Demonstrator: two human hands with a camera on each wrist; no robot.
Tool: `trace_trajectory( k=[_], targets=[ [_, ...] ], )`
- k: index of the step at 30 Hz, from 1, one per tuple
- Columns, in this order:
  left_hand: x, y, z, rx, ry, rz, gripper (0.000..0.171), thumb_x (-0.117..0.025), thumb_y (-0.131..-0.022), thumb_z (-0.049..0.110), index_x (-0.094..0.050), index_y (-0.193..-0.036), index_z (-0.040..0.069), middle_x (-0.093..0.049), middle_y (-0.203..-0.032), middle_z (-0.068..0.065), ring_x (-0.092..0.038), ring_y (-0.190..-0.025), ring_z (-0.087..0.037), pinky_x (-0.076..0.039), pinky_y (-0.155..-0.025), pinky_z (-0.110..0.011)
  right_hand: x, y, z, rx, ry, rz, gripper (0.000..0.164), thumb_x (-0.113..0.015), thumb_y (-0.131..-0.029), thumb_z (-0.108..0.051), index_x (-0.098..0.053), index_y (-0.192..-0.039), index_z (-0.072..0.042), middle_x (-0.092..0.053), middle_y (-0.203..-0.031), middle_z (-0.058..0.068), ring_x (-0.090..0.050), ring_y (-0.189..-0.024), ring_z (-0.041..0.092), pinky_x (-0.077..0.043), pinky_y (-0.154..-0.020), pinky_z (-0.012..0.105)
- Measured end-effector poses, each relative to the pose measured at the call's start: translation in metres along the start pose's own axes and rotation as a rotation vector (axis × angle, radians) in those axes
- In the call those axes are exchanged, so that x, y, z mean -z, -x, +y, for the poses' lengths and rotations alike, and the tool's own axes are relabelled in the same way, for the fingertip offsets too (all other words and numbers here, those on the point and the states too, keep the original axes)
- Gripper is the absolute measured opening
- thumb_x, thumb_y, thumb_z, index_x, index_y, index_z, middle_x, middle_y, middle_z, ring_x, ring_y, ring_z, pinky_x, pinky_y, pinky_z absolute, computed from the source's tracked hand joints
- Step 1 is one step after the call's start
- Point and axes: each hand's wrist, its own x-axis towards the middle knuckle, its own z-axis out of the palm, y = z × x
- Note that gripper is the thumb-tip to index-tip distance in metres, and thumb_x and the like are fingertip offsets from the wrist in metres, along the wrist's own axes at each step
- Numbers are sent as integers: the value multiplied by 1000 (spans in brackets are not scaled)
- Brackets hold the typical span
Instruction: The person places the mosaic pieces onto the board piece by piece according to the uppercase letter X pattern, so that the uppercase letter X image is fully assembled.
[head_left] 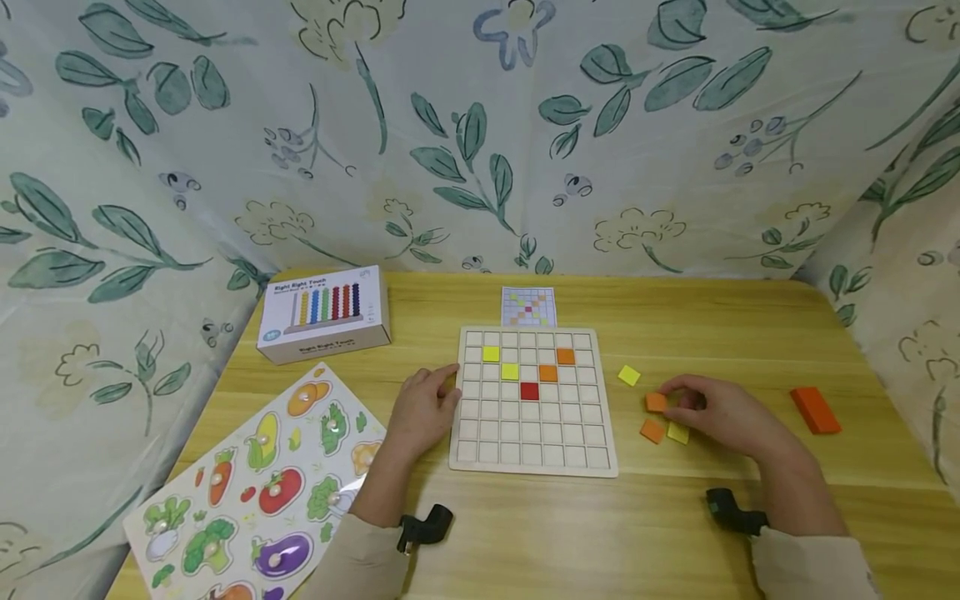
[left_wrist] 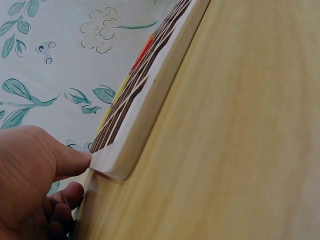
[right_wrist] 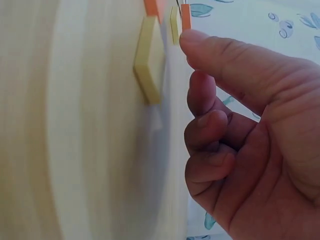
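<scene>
A square wooden grid board (head_left: 533, 477) lies mid-table, with two yellow tiles (head_left: 491, 354), two orange tiles (head_left: 548, 373) and a red tile (head_left: 529, 391) in its cells. My left hand (head_left: 423, 412) rests at its left edge; in the left wrist view the thumb (left_wrist: 75, 161) touches the rim and the lower fingers bend loosely. Right of the board, my right hand (head_left: 716, 412) pinches an orange tile (head_left: 656, 402) between thumb and index finger. Close by lie a loose orange tile (head_left: 652, 431), a yellow tile (head_left: 678, 432) partly under the hand, and another yellow tile (head_left: 628, 376).
Behind the board lies a printed pattern card (head_left: 528, 307). A white toy box (head_left: 324, 315) stands back left, with a vegetable puzzle board (head_left: 255, 450) in front, partly under the left forearm. An orange-red block (head_left: 815, 410) lies far right. Floral cloth (head_left: 480, 167) surrounds the table.
</scene>
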Motion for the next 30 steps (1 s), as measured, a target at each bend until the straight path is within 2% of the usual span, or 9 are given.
trace_trajectory(
  k=[10, 19, 30],
  targets=[
    [1, 0, 1, -3, -5, 7, 42, -63, -100, 22, -62, -142, 17, -59, -91, -2, -50, -87, -19, -42, -78, -34, -10, -9, -23, 14, -49, -1, 32, -76, -92, -32, -71, -117, -15, -58, -88, 2, -49, -75, 17, -39, -58, 26],
    [0, -1, 1, -11, -15, 10, 42, -63, -100, 22, -62, -142, 17, -59, -91, -2, -49, -86, -19, -41, -77, -34, -17, -12, -39, 20, -72, -29, 30, -75, -93, -28, -70, -118, -13, -58, -86, 2, -50, -74, 18, -40, -59, 26],
    [0, -1, 1, -3, -7, 5, 42, -62, -100, 23, -61, -142, 16, -59, -91, -2, -50, -87, -19, -42, -78, -34, -26, -17, -58, 79, -96, -29, 23, -77, -91, -28, -71, -111, -17, -56, -82, 0, -49, -71, 16, -38, -59, 25]
  ],
)
